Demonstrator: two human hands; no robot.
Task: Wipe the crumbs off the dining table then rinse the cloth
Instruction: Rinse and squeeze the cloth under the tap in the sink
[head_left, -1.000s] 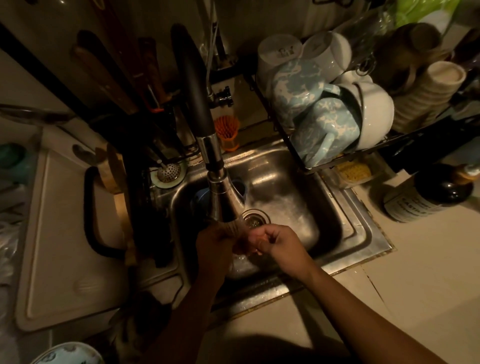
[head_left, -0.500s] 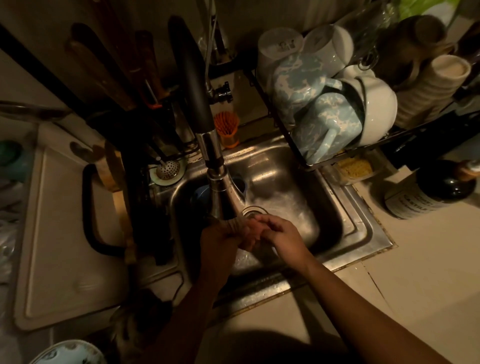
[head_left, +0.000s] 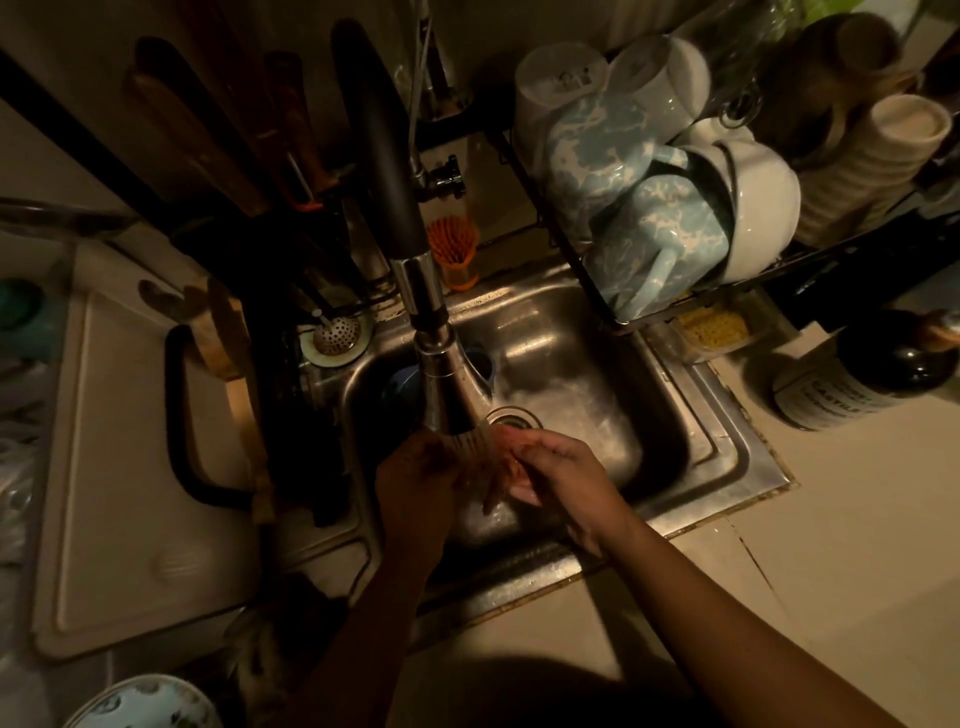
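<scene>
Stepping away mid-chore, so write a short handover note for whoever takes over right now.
Left hand and right hand: meeting under the running spray of the faucet, over the sink; grip unclear.
Cloth: not identifiable in this dim view, possibly between the hands.
Done: the table is out of view, so the wipe cannot be confirmed.
Left: finish rinsing, probably wring out, then turn off the water.

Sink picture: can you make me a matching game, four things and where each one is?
Things: 1 orange brush; 2 blue mug; 3 dark bottle; 4 cutting board.
Places: A left of the sink; B in the dish rack; C behind the sink, by the tap; D on the counter, right of the sink.
Pairs: 1-C, 2-B, 3-D, 4-A.
</scene>
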